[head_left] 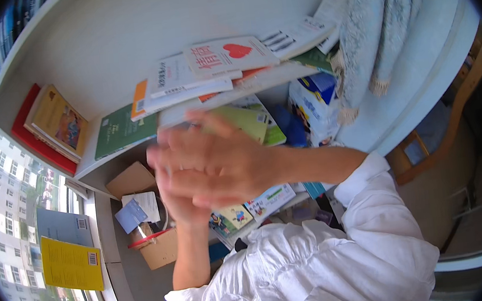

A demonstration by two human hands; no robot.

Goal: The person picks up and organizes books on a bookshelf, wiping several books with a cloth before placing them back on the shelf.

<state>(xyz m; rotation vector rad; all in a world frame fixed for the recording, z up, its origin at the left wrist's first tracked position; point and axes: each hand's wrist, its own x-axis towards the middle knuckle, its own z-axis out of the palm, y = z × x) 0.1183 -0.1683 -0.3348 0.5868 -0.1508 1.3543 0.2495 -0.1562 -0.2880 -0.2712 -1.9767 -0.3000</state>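
My right hand lies across my left hand in front of the shelves, the two touching. Both are blurred. No object shows between them, though the palms are hidden. The right hand's fingers are stretched out and partly apart. Much of the left hand is covered by the right; only its edge, some fingertips and the wrist show. Behind the hands, a yellow-green book leans inside a shelf compartment. Below them lie a book with cartoon figures and a white book.
Several books, one with a red heart, lie on the upper white shelf. A green book rests near upright books. A fringed cloth hangs at the right. Cardboard pieces fill the lower left compartment. A yellow book is by the window.
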